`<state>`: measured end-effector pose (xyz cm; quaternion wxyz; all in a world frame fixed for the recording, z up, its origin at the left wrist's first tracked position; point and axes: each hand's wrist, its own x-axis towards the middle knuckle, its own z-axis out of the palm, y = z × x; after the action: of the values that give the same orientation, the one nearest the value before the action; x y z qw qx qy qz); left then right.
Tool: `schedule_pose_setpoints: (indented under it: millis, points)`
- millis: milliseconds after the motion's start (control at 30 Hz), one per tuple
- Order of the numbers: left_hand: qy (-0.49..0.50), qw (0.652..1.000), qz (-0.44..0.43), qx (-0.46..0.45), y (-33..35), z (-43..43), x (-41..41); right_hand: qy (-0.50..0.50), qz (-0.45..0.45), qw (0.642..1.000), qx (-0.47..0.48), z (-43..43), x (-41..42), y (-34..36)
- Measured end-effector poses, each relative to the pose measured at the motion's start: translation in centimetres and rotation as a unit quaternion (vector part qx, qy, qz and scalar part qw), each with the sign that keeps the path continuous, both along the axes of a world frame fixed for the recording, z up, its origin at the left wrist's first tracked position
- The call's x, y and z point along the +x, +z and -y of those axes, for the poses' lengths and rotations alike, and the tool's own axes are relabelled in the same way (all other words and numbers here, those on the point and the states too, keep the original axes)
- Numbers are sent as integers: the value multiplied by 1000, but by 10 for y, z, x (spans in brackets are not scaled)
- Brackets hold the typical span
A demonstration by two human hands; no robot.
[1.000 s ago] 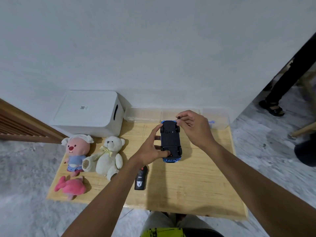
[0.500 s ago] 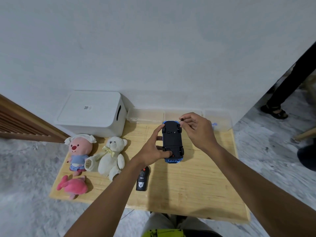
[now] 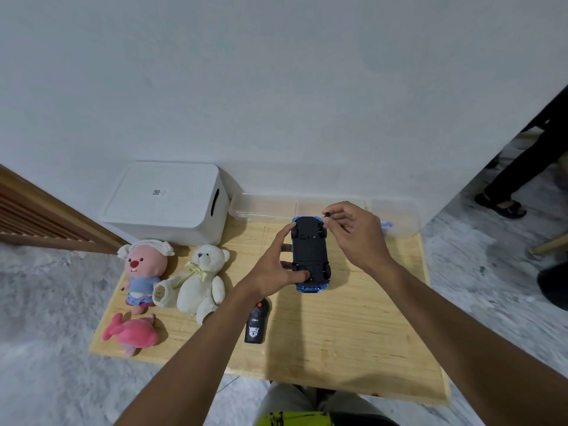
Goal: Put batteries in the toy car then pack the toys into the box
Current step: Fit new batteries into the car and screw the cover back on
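Note:
A blue toy car lies upside down on the wooden table, black underside up. My left hand grips its left side, thumb on the near end and forefinger at the far end. My right hand hovers at the car's far right corner and pinches a small dark object between thumb and forefinger; what it is I cannot tell. A white lidded box stands at the back left.
A pink beaver plush, a white teddy bear and a pink plush lie at the table's left. A black remote lies under my left forearm. A clear plastic tray lines the wall. A person's legs stand far right.
My right hand has lifted slightly from the car's far end, with the small dark object pinched in its fingers. My left hand keeps its hold on the car.

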<state>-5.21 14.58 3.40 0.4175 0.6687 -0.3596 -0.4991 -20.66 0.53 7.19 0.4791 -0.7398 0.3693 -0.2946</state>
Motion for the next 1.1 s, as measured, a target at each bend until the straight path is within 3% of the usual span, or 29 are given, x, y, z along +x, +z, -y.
schedule_pose_setpoints:
  millis: [467, 833, 1000, 1100]
  points:
    - [3, 1000, -4, -9, 4, 4, 0, 11, -5, 1000, -8, 7, 4, 3]
    - [-5, 1000, -2, -9, 10, 7, -1, 65, -33, 991, -110, 9, 9, 11]
    - [-6, 1000, 3, -16, 13, 7, -1, 5, -12, 999, -40, 12, 15, 11]
    - [-8, 1000, 3, -19, 15, 8, -2, 1, -11, 999, -52, 12, 14, 10]
